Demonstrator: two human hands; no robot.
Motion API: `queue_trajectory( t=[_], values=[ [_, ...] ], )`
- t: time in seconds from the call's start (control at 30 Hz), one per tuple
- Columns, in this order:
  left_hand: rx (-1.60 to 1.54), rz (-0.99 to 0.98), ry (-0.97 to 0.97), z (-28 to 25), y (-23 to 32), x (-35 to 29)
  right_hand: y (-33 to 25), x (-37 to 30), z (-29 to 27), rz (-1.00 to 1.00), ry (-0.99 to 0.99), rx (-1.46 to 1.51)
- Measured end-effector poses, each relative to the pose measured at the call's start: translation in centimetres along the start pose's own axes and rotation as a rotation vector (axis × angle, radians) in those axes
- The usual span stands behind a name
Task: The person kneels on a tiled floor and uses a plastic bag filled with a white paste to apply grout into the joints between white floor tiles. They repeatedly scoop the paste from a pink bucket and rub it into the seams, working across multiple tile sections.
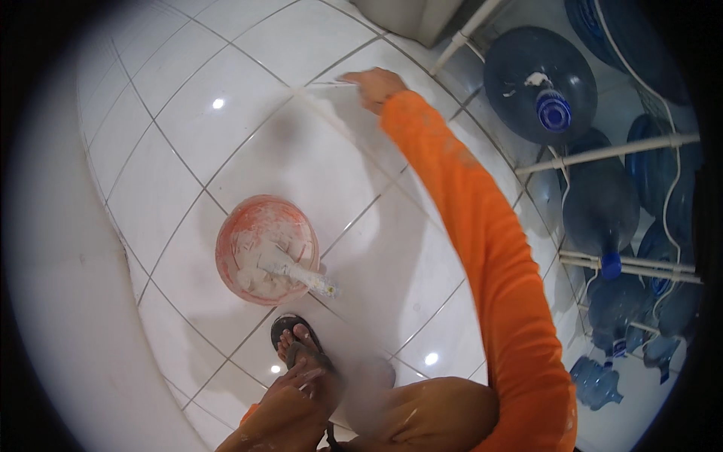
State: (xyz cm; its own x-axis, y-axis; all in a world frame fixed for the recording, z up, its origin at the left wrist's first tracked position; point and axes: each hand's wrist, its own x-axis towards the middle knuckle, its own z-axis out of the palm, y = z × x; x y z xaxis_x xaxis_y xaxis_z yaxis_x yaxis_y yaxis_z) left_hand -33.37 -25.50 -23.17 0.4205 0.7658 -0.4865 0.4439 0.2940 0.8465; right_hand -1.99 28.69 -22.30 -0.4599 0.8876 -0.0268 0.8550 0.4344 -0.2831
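Finger work at a floor-tile joint. The tile joint [300, 89] lies in the upper middle of the view, near a crossing of several seams. The right hand [373, 87] reaches to just beside it, forefinger extended and the other fingers curled; whether the tip touches the tile, or whether anything is pinched beneath, cannot be told. The step is judged best done with a light, even draw of the fingertip along the seam, the wrist kept low so that the long reach does not make the pressure uneven. Nearer the body stands a reddish tub [221, 252] of white paste, a pale-handled tool [322, 285] leaning over its rim; small portions would probably leave less excess on the tile faces. The left hand [301, 379] is near the sandalled foot [296, 339], its fingers loosely bent; whether they close on anything cannot be told. The foot is best kept off any wet seam. Along the right side, blue water jugs [527, 75] rest on a white rack [614, 153], well apart from the tub.
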Motion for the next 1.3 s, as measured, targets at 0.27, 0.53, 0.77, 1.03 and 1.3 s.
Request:
queue_trajectory(
  t=[0.27, 0.53, 0.77, 1.03, 1.3],
  values=[
    [-0.063, -0.072, 0.021, 0.9, -0.1, -2.0, -7.4, 1.9, 2.9, -0.18, -0.301, -0.099],
    [-0.043, -0.042, -0.009, 0.6, 0.1, -0.4, 7.6, -11.6, 4.5, -0.492, -0.203, -0.036],
    [0.004, -0.028, -0.02, 0.2, 0.1, -0.4, 1.4, -25.2, -2.2, 0.189, -0.32, 0.19],
    [0.029, -0.011, -0.034, 0.0, 0.1, 0.0, 7.7, -19.9, 0.0, -0.016, 0.105, 0.166],
    [0.007, -0.023, -0.034, 0.5, 0.1, -0.6, 10.9, -26.4, 2.6, -0.24, -0.142, -0.01]
  ],
)
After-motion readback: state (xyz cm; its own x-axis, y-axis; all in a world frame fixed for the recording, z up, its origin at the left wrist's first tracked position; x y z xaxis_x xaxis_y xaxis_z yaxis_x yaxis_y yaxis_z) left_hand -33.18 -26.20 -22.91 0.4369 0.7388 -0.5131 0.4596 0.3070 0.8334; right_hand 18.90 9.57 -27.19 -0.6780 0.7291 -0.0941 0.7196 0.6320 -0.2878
